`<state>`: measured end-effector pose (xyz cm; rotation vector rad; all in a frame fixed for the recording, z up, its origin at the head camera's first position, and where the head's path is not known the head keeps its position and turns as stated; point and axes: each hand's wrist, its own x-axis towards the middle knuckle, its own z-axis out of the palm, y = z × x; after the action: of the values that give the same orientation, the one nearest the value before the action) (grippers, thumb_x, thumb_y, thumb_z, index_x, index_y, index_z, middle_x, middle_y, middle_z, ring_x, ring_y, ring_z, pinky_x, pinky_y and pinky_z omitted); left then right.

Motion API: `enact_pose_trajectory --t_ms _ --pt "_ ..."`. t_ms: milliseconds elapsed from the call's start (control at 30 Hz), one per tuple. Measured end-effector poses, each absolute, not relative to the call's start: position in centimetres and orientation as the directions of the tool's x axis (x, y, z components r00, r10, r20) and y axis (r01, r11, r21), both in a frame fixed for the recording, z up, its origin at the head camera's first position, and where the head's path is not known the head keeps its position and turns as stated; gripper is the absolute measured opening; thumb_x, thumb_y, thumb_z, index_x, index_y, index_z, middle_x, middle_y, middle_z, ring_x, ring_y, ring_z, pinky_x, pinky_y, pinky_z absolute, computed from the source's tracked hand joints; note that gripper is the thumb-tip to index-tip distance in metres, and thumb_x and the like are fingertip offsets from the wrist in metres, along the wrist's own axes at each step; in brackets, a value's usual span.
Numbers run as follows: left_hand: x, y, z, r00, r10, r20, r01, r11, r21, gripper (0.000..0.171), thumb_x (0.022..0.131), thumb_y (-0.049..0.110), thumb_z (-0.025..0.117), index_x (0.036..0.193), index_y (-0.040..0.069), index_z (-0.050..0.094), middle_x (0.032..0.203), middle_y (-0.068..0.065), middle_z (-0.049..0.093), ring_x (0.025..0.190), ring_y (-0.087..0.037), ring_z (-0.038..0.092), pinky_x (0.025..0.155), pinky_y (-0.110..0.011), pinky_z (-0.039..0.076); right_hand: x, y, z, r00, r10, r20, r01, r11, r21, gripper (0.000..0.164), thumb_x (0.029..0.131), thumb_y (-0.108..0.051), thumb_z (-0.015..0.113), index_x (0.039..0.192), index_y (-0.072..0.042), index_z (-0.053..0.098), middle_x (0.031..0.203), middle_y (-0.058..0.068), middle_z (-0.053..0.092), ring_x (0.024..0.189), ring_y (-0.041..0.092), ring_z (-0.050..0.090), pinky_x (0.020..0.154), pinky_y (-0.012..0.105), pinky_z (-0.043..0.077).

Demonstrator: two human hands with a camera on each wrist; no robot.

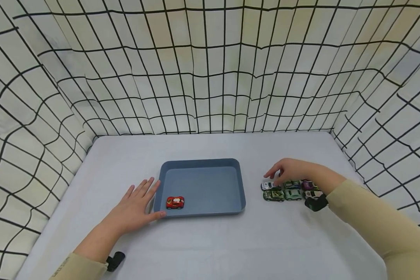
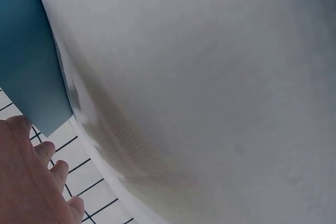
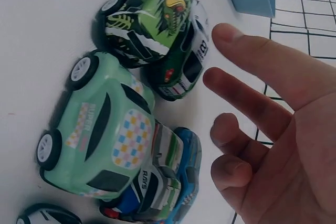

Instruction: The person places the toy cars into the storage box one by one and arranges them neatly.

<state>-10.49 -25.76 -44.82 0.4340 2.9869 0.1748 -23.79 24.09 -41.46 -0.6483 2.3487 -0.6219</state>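
My left hand [image 1: 134, 210] lies with its fingers spread at the left side of a blue-grey tray [image 1: 210, 190], its thumb right at the near-left rim. A red toy car [image 1: 175, 202] sits in the tray's near-left corner. Over a cluster of toy cars to the right of the tray, my right hand [image 1: 295, 170] holds nothing, with thumb and fingers apart. Closest to its fingertips is a white and dark green car [image 3: 184, 59]. Beside that one stand a green dinosaur-print car [image 3: 152, 19] and a mint car [image 3: 100, 135] with checkered patches. The hand partly covers the far row of cars.
The white table [image 1: 210, 245] is bounded at the back and sides by white sheeting behind a black net [image 1: 210, 74]. A purple car [image 1: 306, 186] stands at the cluster's right end. Black wrist devices [image 1: 316, 203] are strapped near both hands.
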Motion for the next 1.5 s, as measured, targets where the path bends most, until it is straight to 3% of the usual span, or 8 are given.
enact_pose_trajectory --t_ms 433,633,867,1000,1133,1367,1500 --pt "-10.3 -25.7 -44.7 -0.953 0.292 -0.081 0.279 0.95 0.139 0.103 0.072 0.081 0.043 0.15 0.019 0.013 0.155 -0.008 0.013 0.141 -0.032 0.013 0.112 -0.054 0.008 -23.9 23.7 -42.4 -0.666 -0.56 -0.492 -0.305 0.807 -0.506 0.04 0.078 -0.012 0.071 0.114 -0.029 0.066 0.103 -0.004 0.06 0.087 0.015 0.058 0.072 0.028 0.051" --pt "-10.2 -25.7 -44.7 -0.953 0.29 -0.085 0.275 0.949 0.153 0.102 0.073 0.079 0.046 0.15 0.019 0.014 0.155 -0.008 0.012 0.141 -0.032 0.012 0.112 -0.054 0.006 -23.7 23.6 -42.6 -0.656 -0.592 -0.468 -0.386 0.796 -0.466 0.045 0.078 -0.01 0.071 0.117 -0.03 0.065 0.1 -0.005 0.058 0.079 0.014 0.053 0.065 0.027 0.048" --pt "-10.2 -25.7 -44.7 -0.952 0.293 -0.085 0.278 0.948 0.153 0.101 0.074 0.078 0.046 0.15 0.019 0.013 0.155 -0.008 0.012 0.141 -0.032 0.012 0.112 -0.054 0.007 -23.6 23.4 -43.2 -0.668 -0.578 -0.468 -0.41 0.811 -0.417 0.046 0.078 -0.008 0.069 0.114 -0.038 0.064 0.112 -0.009 0.058 0.087 0.011 0.051 0.073 0.026 0.048" --pt "-10.2 -25.7 -44.7 -0.952 0.293 -0.084 0.279 0.949 0.147 0.102 0.074 0.078 0.045 0.15 0.019 0.013 0.155 -0.007 0.011 0.141 -0.032 0.012 0.112 -0.054 0.007 -23.7 23.3 -43.2 -0.679 -0.566 -0.468 -0.409 0.82 -0.4 0.049 0.076 -0.006 0.067 0.113 -0.039 0.064 0.111 -0.008 0.058 0.091 0.014 0.05 0.074 0.028 0.046" --pt "-10.3 -25.7 -44.7 -0.952 0.294 -0.083 0.28 0.949 0.148 0.102 0.074 0.078 0.045 0.15 0.019 0.013 0.155 -0.007 0.011 0.141 -0.032 0.012 0.112 -0.055 0.007 -23.8 23.1 -43.0 -0.68 -0.562 -0.47 -0.398 0.822 -0.407 0.05 0.075 -0.007 0.066 0.113 -0.04 0.064 0.109 -0.006 0.057 0.092 0.015 0.049 0.072 0.029 0.045" --pt "-10.5 -25.7 -44.8 -0.951 0.294 -0.097 0.278 0.949 0.147 0.102 0.074 0.078 0.045 0.15 0.019 0.011 0.155 -0.007 0.01 0.141 -0.031 0.011 0.112 -0.054 0.007 -24.2 22.9 -41.9 -0.682 -0.591 -0.431 -0.37 0.787 -0.494 0.048 0.078 -0.01 0.066 0.119 -0.035 0.062 0.101 -0.003 0.055 0.078 0.016 0.049 0.062 0.03 0.045" --pt "-10.5 -25.7 -44.7 -0.951 0.294 -0.098 0.279 0.95 0.144 0.102 0.074 0.078 0.045 0.15 0.019 0.011 0.155 -0.008 0.011 0.141 -0.032 0.011 0.112 -0.054 0.007 -24.7 22.7 -40.9 -0.695 -0.598 -0.399 -0.367 0.773 -0.518 0.047 0.079 -0.015 0.068 0.123 -0.032 0.06 0.101 -0.004 0.055 0.086 0.019 0.05 0.067 0.03 0.045"
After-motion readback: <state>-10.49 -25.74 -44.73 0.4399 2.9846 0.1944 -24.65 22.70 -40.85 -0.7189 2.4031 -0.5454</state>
